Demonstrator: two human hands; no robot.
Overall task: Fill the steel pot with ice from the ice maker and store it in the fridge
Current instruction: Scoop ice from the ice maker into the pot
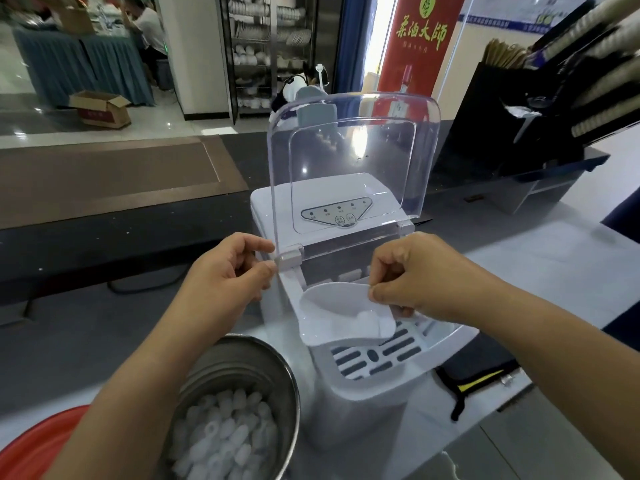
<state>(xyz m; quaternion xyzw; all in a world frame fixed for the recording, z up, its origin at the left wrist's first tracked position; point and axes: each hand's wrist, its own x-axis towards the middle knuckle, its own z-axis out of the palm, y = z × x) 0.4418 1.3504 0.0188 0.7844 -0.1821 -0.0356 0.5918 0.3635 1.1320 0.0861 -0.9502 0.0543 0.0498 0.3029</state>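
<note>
A white ice maker [367, 389] stands on the counter with its clear lid [349, 168] raised upright. My left hand [232, 268] pinches the lid's lower left corner at the hinge. My right hand [412, 271] holds a white plastic scoop [343, 317] over the slotted ice basket [381, 355], which looks bare of ice. The steel pot [249, 368] sits at the lower left of the machine, partly behind my left forearm, and holds many hollow ice pieces [221, 434].
A red round object [38, 441] lies at the lower left beside the pot. A black and yellow strap [474, 386] rests right of the machine. A black organiser [519, 116] with cups stands at the back right. A dark ledge [121, 220] runs behind the counter.
</note>
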